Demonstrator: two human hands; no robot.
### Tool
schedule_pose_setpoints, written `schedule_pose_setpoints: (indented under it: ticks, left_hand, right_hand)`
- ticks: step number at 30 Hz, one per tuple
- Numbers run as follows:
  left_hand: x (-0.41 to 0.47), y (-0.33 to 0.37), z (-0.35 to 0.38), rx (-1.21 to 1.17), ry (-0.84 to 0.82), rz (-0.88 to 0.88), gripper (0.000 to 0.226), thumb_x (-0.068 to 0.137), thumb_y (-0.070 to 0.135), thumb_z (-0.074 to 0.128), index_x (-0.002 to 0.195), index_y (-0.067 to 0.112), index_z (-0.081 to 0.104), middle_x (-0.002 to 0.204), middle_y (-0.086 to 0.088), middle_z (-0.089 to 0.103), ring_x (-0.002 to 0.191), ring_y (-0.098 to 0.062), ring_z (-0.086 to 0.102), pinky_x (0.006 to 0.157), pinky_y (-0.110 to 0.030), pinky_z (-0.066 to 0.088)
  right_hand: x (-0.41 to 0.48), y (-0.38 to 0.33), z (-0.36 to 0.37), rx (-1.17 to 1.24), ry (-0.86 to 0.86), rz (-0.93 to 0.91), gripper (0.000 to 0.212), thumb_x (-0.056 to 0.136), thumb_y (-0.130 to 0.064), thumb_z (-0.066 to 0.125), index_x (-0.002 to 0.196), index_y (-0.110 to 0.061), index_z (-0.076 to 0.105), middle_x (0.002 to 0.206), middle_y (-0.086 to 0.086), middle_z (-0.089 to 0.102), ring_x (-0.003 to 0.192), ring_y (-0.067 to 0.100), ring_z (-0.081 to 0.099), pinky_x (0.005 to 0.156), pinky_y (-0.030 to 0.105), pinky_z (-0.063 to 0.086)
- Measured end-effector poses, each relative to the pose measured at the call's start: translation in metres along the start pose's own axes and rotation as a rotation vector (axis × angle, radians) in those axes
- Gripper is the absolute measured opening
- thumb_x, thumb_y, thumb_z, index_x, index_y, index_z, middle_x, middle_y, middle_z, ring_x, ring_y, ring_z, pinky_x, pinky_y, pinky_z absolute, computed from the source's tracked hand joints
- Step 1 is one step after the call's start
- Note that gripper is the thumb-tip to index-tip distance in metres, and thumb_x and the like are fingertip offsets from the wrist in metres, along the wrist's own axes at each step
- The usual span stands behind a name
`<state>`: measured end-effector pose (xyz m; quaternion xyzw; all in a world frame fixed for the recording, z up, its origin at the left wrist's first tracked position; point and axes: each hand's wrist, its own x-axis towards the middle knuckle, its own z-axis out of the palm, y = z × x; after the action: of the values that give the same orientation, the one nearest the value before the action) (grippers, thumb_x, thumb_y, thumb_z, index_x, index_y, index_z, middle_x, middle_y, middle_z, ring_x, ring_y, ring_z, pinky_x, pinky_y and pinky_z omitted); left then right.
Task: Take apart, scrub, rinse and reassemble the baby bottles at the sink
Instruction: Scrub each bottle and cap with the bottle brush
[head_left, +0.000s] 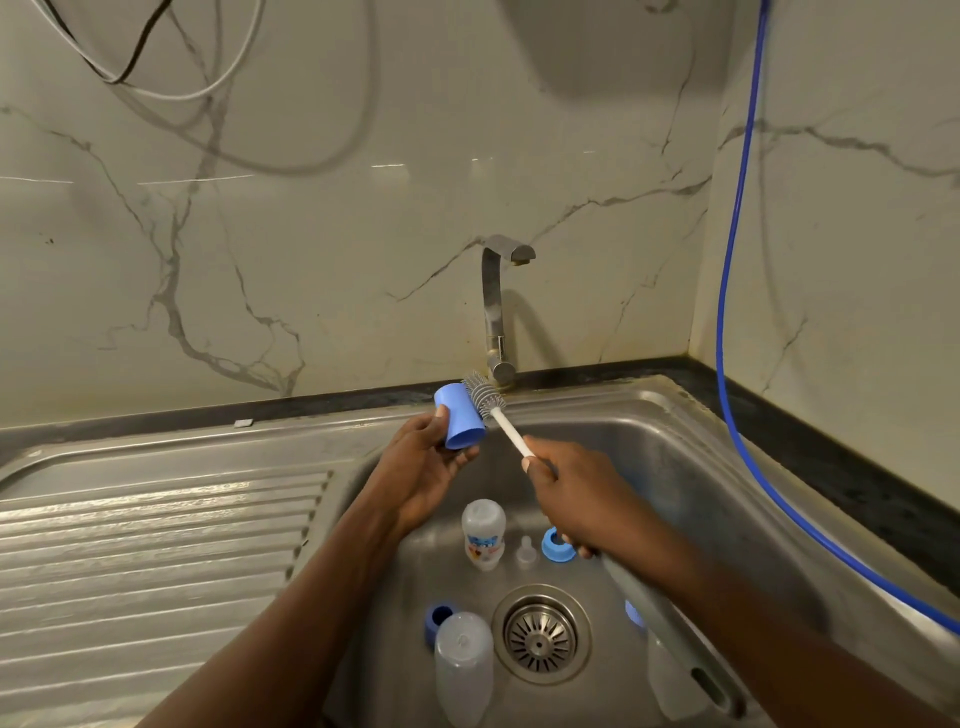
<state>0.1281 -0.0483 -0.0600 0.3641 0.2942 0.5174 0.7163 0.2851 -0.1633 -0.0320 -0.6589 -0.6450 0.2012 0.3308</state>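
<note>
My left hand (423, 470) holds a blue bottle cap (460, 415) above the back of the sink basin (675, 467). My right hand (576, 493) grips the long bottle brush, whose grey bristle head (483, 394) rests against the cap's side. The brush's grey handle (675, 639) runs down under my right forearm. In the basin lie a clear bottle with a printed label (483, 535), a clear teat (526, 550), a blue collar ring (556, 545), another clear bottle (464, 667) and a darker blue ring (438, 618). A further bottle (670, 686) and a blue part (634, 613) are partly hidden by the handle.
The steel tap (496, 306) stands behind the basin with no water running. A ribbed draining board (156, 545) lies to the left. The drain strainer (540, 634) sits mid-basin. A blue hose (732, 260) hangs along the right wall, and cables (156, 78) dangle top left.
</note>
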Motion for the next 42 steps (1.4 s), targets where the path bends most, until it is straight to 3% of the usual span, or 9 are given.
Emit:
schedule_pose_setpoints:
  ticks: [6,10,16,22,25,30,33,35,42]
  left_hand:
    - [-0.002,-0.002,0.008,0.044,-0.032,-0.082,0.04,0.093,0.025,0.062,0.125,0.004,0.053,0.118,-0.021,0.064,0.102,-0.028,0.066,0.082,-0.038,0.058]
    - [0.002,-0.002,0.003,0.122,0.085,0.012,0.042,0.091,0.016,0.064,0.129,-0.001,0.054,0.108,-0.014,0.069,0.095,-0.023,0.068,0.069,-0.03,0.059]
    - [0.003,0.005,-0.012,0.013,0.221,0.044,0.044,0.097,0.02,0.06,0.133,0.003,0.044,0.127,-0.024,0.059,0.107,-0.034,0.066,0.064,-0.032,0.061]
    - [-0.012,0.008,0.003,-0.097,-0.043,-0.056,0.055,0.092,0.023,0.059,0.138,-0.001,0.042,0.126,-0.028,0.059,0.098,-0.037,0.071,0.076,-0.041,0.062]
    - [-0.016,0.005,0.01,-0.001,-0.131,-0.101,0.051,0.091,0.02,0.058,0.138,0.007,0.045,0.131,-0.026,0.058,0.111,-0.036,0.066,0.087,-0.046,0.059]
    - [-0.012,0.0,0.017,0.124,-0.003,-0.094,0.05,0.096,0.027,0.056,0.14,0.006,0.044,0.121,-0.019,0.056,0.109,-0.03,0.058,0.096,-0.048,0.05]
    - [-0.011,-0.001,0.019,0.206,0.01,-0.093,0.061,0.084,0.037,0.064,0.135,0.006,0.046,0.12,-0.018,0.055,0.107,-0.03,0.057,0.093,-0.043,0.052]
    - [-0.01,-0.002,0.02,0.25,0.009,-0.077,0.063,0.082,0.028,0.068,0.135,0.002,0.045,0.118,-0.018,0.054,0.102,-0.029,0.056,0.091,-0.04,0.053]
    - [0.001,0.003,-0.002,0.08,0.179,0.014,0.045,0.099,0.022,0.055,0.137,0.0,0.045,0.128,-0.021,0.059,0.102,-0.028,0.063,0.079,-0.032,0.054]
  right_hand:
    - [0.001,0.001,0.002,-0.023,0.011,-0.025,0.021,0.103,-0.026,0.036,0.094,-0.019,0.053,0.062,-0.002,0.047,0.036,0.007,0.044,0.035,0.023,0.037]
    - [0.0,0.003,0.006,-0.012,-0.027,-0.024,0.02,0.103,-0.028,0.036,0.099,-0.021,0.054,0.062,-0.001,0.05,0.032,0.007,0.043,0.032,0.018,0.037]
    - [-0.002,0.005,0.014,-0.007,-0.141,-0.015,0.02,0.103,-0.028,0.036,0.094,-0.022,0.053,0.062,0.001,0.052,0.028,0.004,0.042,0.032,0.019,0.038]
    - [0.002,0.004,0.005,0.072,-0.05,0.017,0.022,0.102,-0.027,0.034,0.107,-0.021,0.055,0.063,0.004,0.053,0.035,0.01,0.045,0.033,0.02,0.039]
    - [0.004,0.008,-0.001,0.126,-0.041,0.059,0.02,0.103,-0.026,0.034,0.1,-0.024,0.053,0.061,0.003,0.051,0.033,0.008,0.043,0.034,0.019,0.037]
    - [0.005,0.011,0.001,0.111,-0.025,0.073,0.022,0.102,-0.027,0.033,0.091,-0.025,0.052,0.061,0.003,0.052,0.03,0.005,0.042,0.034,0.018,0.038]
    - [0.004,0.01,0.004,0.058,-0.008,0.054,0.022,0.102,-0.027,0.033,0.089,-0.023,0.051,0.061,0.001,0.05,0.03,0.005,0.042,0.034,0.019,0.04]
    - [0.003,0.008,0.006,0.049,-0.01,0.044,0.021,0.102,-0.028,0.033,0.094,-0.023,0.052,0.062,0.001,0.051,0.032,0.006,0.043,0.033,0.019,0.04]
    - [-0.009,-0.003,0.014,-0.008,-0.11,-0.039,0.021,0.102,-0.026,0.035,0.104,-0.018,0.054,0.063,0.0,0.051,0.037,0.01,0.047,0.033,0.022,0.042]
